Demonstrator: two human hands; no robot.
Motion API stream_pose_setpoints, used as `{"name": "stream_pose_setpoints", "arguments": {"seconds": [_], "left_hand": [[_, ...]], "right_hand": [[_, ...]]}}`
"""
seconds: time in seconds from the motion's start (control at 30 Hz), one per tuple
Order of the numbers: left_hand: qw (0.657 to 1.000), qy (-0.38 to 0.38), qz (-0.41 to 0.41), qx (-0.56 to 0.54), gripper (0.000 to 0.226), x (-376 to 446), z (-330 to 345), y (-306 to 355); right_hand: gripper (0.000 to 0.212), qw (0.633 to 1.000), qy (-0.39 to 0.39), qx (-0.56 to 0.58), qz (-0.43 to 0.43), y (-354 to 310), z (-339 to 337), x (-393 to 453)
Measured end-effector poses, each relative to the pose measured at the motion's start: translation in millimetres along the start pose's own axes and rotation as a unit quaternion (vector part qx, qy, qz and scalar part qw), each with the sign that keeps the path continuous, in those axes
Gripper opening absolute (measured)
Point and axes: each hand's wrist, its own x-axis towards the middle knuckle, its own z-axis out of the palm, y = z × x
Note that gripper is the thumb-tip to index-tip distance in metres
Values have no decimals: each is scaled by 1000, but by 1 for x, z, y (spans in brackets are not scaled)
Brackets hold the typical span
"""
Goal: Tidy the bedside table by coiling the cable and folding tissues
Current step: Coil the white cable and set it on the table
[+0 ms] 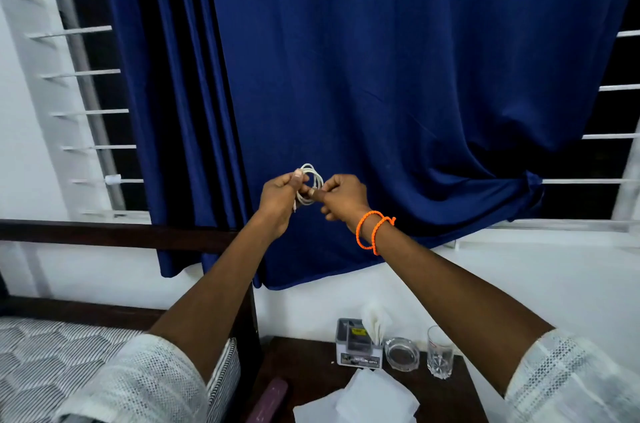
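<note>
A white cable is wound into a small coil and held up in front of the blue curtain, well above the table. My left hand pinches the coil's left side, with a short cable end hanging below its fingers. My right hand, with orange bands on the wrist, grips the coil's right side. Loose white tissues lie spread on the dark wooden bedside table at the bottom of the view.
On the table stand a grey holder with tissue sticking up, a glass ashtray and a drinking glass. A maroon object lies at the table's left edge. The bed is to the left; barred windows flank the curtain.
</note>
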Motion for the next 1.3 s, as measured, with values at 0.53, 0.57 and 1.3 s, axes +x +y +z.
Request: {"name": "stream_pose_setpoints", "arguments": {"seconds": [0.53,0.57,1.3], "left_hand": [[997,57,22,42,26,4,0,-2],[997,67,20,45,26,4,1,-3],[989,16,-136,-53,31,-4,-6,-27]], "right_hand": [[37,994,-85,-52,-50,2,-1,-8],[39,991,-110,-54,-55,0,-1,-11],[35,989,-147,-4,1,34,-28,5]]}}
